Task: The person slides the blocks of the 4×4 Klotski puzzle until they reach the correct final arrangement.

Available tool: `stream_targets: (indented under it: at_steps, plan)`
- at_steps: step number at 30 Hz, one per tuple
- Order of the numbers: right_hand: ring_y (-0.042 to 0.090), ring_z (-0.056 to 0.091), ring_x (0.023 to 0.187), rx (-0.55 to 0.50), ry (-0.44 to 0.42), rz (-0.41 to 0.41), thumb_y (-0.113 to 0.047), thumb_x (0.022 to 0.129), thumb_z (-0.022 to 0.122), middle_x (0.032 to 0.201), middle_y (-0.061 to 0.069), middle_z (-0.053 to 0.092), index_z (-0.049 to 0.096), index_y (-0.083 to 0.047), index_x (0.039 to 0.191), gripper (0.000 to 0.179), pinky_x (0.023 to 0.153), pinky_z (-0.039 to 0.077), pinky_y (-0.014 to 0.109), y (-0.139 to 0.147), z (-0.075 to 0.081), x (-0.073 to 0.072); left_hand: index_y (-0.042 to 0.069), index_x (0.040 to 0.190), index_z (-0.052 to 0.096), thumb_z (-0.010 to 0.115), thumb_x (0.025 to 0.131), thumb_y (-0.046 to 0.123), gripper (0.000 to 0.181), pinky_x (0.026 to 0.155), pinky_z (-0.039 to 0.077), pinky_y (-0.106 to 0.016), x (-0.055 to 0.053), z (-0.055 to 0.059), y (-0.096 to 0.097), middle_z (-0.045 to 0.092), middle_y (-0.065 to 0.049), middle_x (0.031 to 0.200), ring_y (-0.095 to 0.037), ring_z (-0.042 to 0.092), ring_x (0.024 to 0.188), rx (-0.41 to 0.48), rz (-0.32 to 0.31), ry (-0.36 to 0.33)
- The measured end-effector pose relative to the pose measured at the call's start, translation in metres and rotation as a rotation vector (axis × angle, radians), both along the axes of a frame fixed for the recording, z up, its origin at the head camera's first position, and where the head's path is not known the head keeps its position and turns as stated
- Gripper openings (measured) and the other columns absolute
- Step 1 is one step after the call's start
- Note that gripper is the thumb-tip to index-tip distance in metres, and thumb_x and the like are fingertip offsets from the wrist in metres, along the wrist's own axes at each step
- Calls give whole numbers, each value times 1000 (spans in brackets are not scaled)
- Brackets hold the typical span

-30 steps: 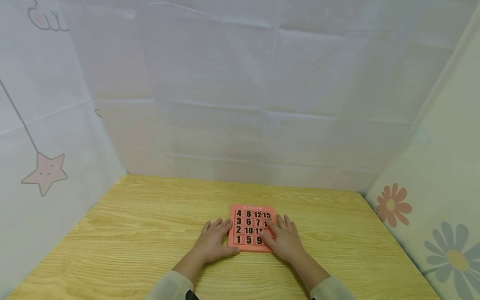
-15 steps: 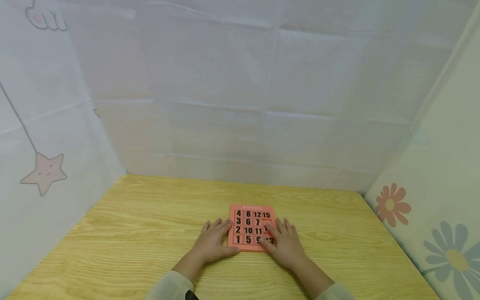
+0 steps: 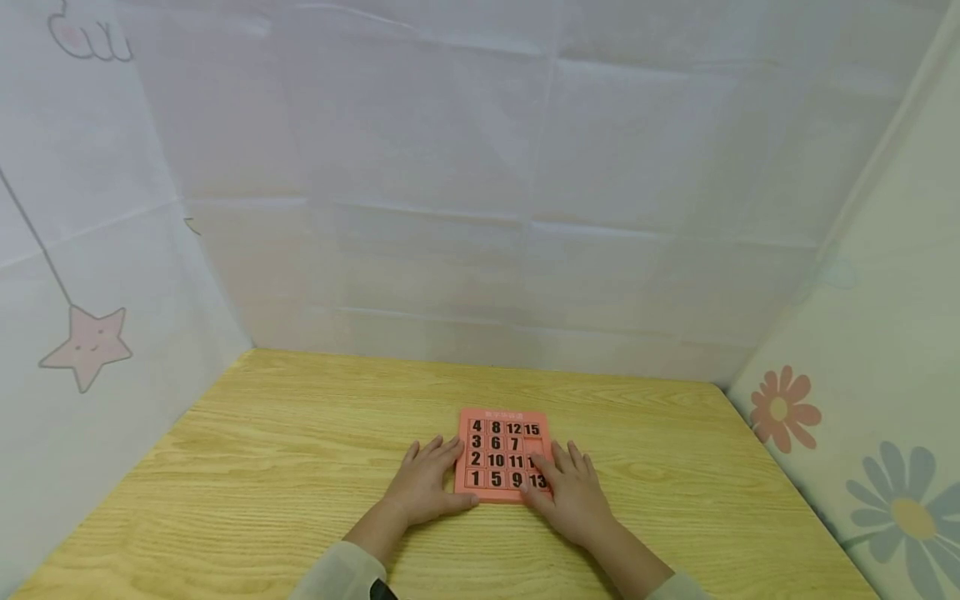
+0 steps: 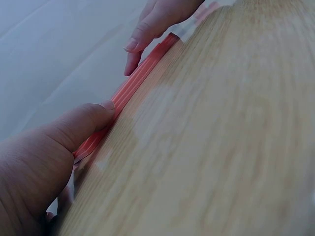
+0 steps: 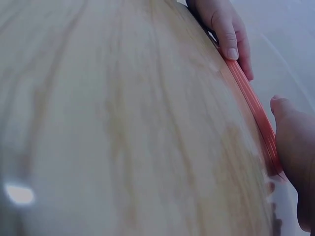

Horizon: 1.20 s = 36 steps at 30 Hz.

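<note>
A pink number slide puzzle [image 3: 496, 461] lies flat on the table, its black-numbered tiles facing up. My left hand [image 3: 425, 486] holds its left side, fingers along the edge and thumb at the near corner. Over the right column, my right hand [image 3: 573, 497] has its index finger on a tile partly covered by that finger, with the thumb low beside tiles 9 and 13. A bare slot shows under tile 15. In the left wrist view the left thumb [image 4: 93, 118] presses against the puzzle's edge [image 4: 140, 78]. The right wrist view shows the right thumb [image 5: 281, 105] above the edge.
The wood-grain table [image 3: 300, 425] reaches back to a creased pale cloth wall [image 3: 450, 250]. Cloth also stands at both sides, with a printed star [image 3: 87, 346] on the left and printed flowers [image 3: 780, 408] on the right.
A tile in the right column has slid toward me, from beside 7 to beside 11, leaving the slot under 15. Tile 13 now shows at the near right corner. The left hand stays put.
</note>
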State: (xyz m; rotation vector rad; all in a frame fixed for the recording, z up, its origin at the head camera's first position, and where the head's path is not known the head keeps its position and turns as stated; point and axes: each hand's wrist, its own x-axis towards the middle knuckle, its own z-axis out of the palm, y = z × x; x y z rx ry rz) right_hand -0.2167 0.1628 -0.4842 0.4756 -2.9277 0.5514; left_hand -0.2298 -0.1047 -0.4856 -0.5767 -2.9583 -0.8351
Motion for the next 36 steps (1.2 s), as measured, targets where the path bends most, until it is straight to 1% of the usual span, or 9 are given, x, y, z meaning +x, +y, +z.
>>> stream_targets:
  at_steps: [10, 14, 19, 24, 27, 33, 36]
  plan:
    - [47, 20, 148, -25, -4, -8, -60, 95, 49, 156, 22, 33, 50, -19, 145, 64, 121, 12, 64, 2, -6, -1, 8, 148, 44, 69, 78, 63, 93, 122, 10, -62, -1, 0, 0, 41, -9, 155, -37, 29, 147, -2, -8, 1]
    - [48, 21, 147, -29, 10, -9, -58, 96, 49, 156, 24, 33, 49, -16, 145, 66, 120, 14, 65, 1, -4, -4, 8, 148, 44, 69, 78, 63, 93, 122, 10, -62, 0, 1, 0, 41, -9, 155, -36, 29, 147, -2, -7, 2]
    - [48, 21, 147, -22, 7, -23, -56, 97, 47, 156, 26, 32, 49, -11, 144, 66, 119, 15, 66, -1, 0, -14, 8, 148, 43, 70, 78, 62, 92, 122, 10, -62, 0, 1, 0, 41, -9, 156, -36, 29, 147, -1, -5, 1]
    - [48, 21, 147, 2, 17, -49, -56, 98, 45, 156, 26, 31, 47, -12, 147, 66, 119, 16, 66, -4, 1, -27, 8, 148, 44, 70, 77, 63, 93, 122, 11, -62, 0, 0, 0, 41, -9, 155, -36, 30, 147, 5, -4, 4]
    - [48, 21, 147, 3, 2, -61, -55, 98, 46, 156, 26, 31, 46, -13, 147, 65, 118, 17, 66, -7, 3, -33, 8, 148, 44, 70, 78, 63, 93, 122, 10, -62, 1, 1, 0, 41, -9, 155, -37, 29, 147, 8, -8, 0]
    - [51, 23, 144, 9, 5, -69, -51, 97, 51, 154, 28, 33, 48, -10, 145, 63, 117, 18, 67, -9, 6, -44, 8, 148, 43, 69, 79, 63, 92, 121, 10, -62, 1, 1, 0, 40, -9, 156, -37, 29, 147, 2, -14, -2]
    - [50, 21, 145, 17, -3, -71, -52, 97, 49, 155, 27, 31, 48, -12, 146, 63, 118, 17, 67, -9, 5, -49, 8, 149, 43, 68, 79, 64, 92, 121, 11, -62, 1, 1, 0, 40, -9, 156, -37, 29, 147, -5, -16, 0]
